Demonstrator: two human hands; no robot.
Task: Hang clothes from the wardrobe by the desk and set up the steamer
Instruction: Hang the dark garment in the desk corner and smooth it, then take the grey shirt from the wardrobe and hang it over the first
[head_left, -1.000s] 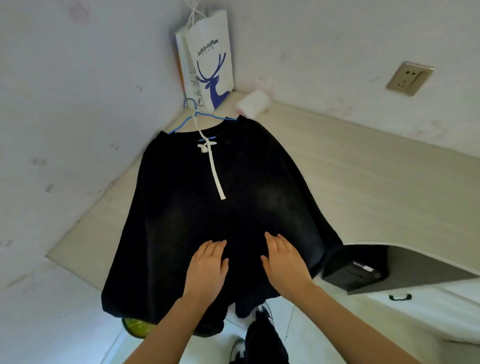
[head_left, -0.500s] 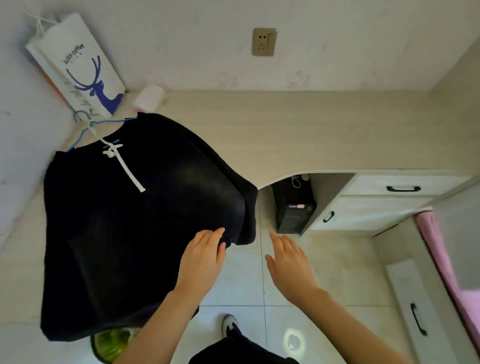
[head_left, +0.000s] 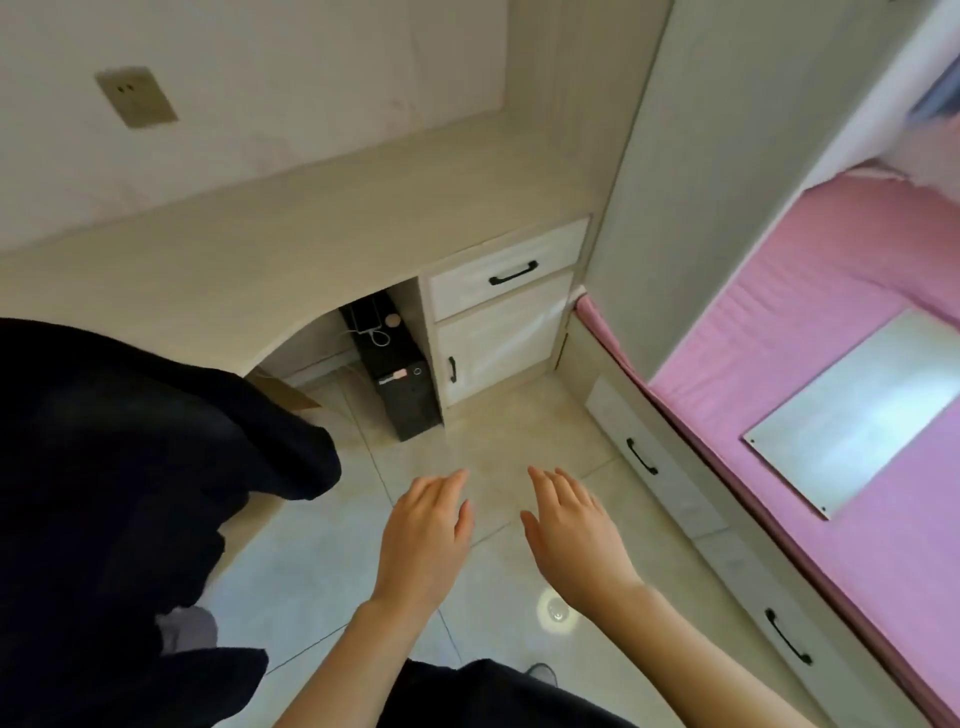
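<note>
Both grips spread and empty, our left hand (head_left: 423, 540) and right hand (head_left: 571, 540) hover over the floor (head_left: 498, 431), the black top (head_left: 130, 467) hanging leftward, nearest the left.

Black garment (head_left: 130, 493), pink bedsheet (head_left: 857, 322).

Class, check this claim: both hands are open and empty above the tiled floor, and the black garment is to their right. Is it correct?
One error: the head view shows the black garment to the left of the hands, not the right. The left hand and right hand are indeed open and empty above the tiled floor.
</note>
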